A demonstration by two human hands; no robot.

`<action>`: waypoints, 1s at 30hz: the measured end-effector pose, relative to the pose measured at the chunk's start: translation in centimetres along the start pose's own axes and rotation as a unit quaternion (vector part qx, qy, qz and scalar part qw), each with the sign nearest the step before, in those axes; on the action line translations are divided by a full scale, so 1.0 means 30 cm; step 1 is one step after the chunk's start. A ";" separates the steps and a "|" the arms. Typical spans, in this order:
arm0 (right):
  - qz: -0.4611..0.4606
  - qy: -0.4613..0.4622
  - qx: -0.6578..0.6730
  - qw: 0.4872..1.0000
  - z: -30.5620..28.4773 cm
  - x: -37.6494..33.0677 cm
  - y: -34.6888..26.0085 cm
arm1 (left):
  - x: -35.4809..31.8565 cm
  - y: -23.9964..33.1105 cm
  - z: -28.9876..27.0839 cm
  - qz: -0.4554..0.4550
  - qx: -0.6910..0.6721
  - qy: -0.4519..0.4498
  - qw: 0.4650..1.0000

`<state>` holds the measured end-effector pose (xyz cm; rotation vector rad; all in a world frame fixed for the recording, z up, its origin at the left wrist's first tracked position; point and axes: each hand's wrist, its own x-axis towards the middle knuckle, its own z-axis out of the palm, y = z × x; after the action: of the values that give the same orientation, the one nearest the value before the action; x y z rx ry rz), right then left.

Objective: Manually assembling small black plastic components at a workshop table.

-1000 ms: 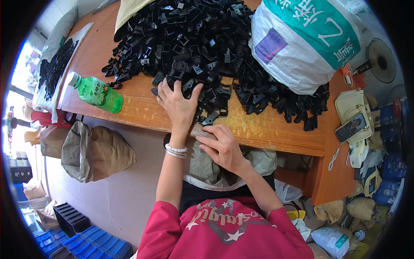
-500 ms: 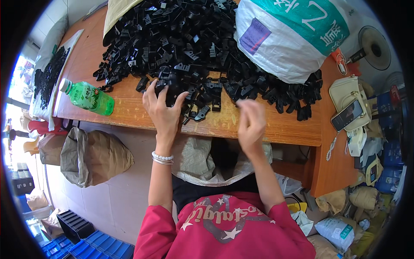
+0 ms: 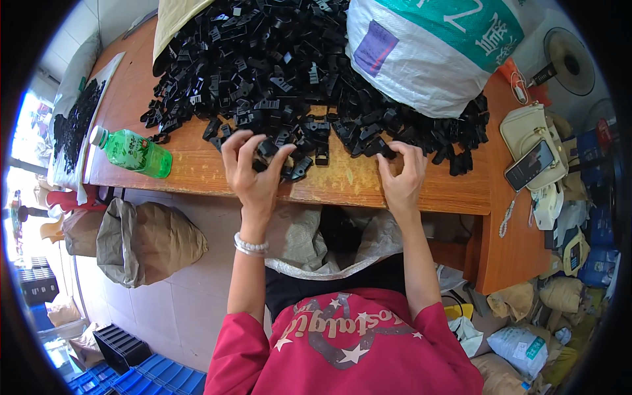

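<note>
A large heap of small black plastic parts (image 3: 263, 72) spreads over the wooden table (image 3: 197, 172). At the heap's near edge, my left hand (image 3: 252, 174) has its thumb and fingers curled round a black plastic part (image 3: 267, 149). Farther right, my right hand (image 3: 403, 178) pinches another black plastic part (image 3: 380, 149) between thumb and forefinger, close to the loose pieces. Between my hands several black parts lie on the worn wood. Below the table edge, an open white woven sack (image 3: 296, 240) sits at my lap, with dark contents inside.
A green bottle (image 3: 135, 153) lies left of the heap. A full white-and-green woven sack (image 3: 421, 72) rests on the table at the back right. Beyond it are a small fan (image 3: 569, 62), a cream handbag (image 3: 520, 135) and a phone (image 3: 530, 162). Brown sacks (image 3: 158, 240) stand on the floor at left.
My right hand has moved right and up to the heap's edge and closed on a part there. My left hand has shifted slightly right and down, away from the pieces it was among.
</note>
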<state>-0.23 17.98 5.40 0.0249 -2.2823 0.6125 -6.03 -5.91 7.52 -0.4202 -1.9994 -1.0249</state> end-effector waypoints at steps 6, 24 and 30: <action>0.171 0.030 0.136 0.975 -0.058 -0.061 -0.024 | -0.069 0.166 0.056 -0.328 -0.259 -0.152 0.896; 0.184 -0.017 0.349 0.919 -0.152 -0.100 -0.138 | -0.136 0.232 0.134 -0.507 -0.488 -0.306 0.642; 0.176 -0.023 0.329 0.928 -0.155 -0.097 -0.124 | -0.113 0.278 0.106 -0.458 -0.479 -0.363 0.655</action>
<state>5.73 16.24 7.77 -0.0483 -2.0329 1.5574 -0.63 1.93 8.05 -0.3569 -2.1447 -3.0143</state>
